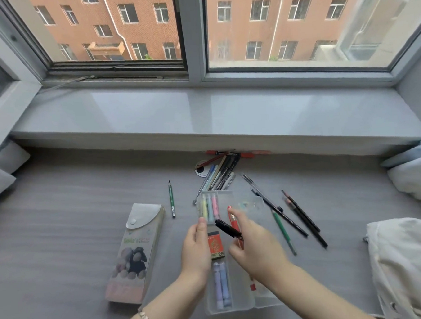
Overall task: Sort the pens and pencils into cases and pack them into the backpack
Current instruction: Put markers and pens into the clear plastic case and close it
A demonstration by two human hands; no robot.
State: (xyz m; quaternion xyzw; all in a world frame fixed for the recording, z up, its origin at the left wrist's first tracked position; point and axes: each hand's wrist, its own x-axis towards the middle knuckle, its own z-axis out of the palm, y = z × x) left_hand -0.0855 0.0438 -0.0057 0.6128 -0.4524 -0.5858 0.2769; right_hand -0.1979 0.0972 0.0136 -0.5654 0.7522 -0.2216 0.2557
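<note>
Over grey surface (60, 217), right hand (256, 245) holds black pen (227, 228) slanting far-left.

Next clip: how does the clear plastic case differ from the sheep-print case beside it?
The clear case is see-through, showing highlighters inside; the sheep-print case is opaque, contents hidden. The clear case lies open; the sheep-print case is closed by a snapped flap. The left hand holds the clear case's edge; the sheep-print case lies untouched. Both are long cases on the grey surface.
</note>
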